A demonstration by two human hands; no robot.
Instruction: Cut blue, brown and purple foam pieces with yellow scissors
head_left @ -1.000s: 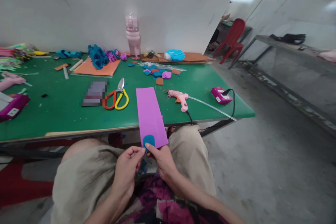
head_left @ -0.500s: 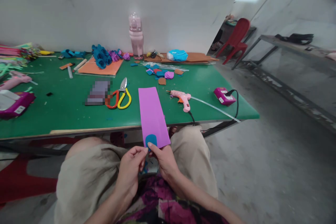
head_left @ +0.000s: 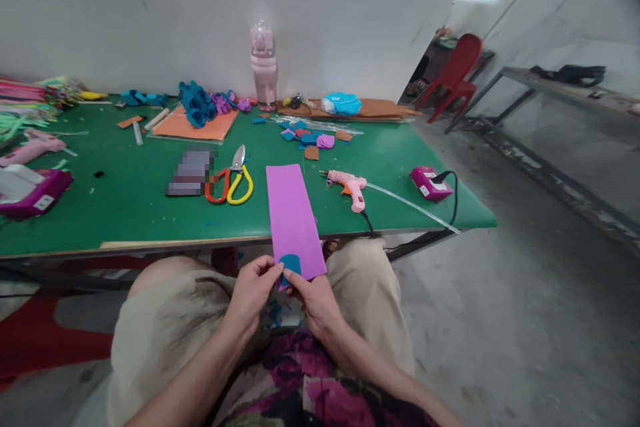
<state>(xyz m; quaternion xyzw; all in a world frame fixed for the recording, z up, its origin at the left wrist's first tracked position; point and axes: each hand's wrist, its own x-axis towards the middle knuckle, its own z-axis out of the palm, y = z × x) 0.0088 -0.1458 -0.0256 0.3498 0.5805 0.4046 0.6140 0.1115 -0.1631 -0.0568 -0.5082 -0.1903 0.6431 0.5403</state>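
Observation:
A long purple foam sheet (head_left: pixel 295 213) reaches from the table edge down towards my lap, its far end resting on the table. Near its close end lies a small blue foam piece (head_left: pixel 291 267), rounded at the top. My right hand (head_left: pixel 313 297) pinches that end, thumb on the blue piece and fingers underneath. My left hand (head_left: pixel 257 283) is closed at the left edge of both pieces, thumb and fingertip pinched together there. Its fingertips partly cover the lower left corner of the sheet.
On the green table (head_left: pixel 240 227) lie scissors (head_left: pixel 233 177) with red and yellow handles, a blurred-out dark rectangle (head_left: pixel 193 170), a pink glue gun (head_left: pixel 350 185) with its glue stick, and cut foam pieces (head_left: pixel 310 138). A pink bottle (head_left: pixel 264 70) stands behind.
My left hand has shifted slightly up, onto the left edge of the blue piece and sheet. The sheet's near end has moved a little with my right hand, which keeps its pinch.

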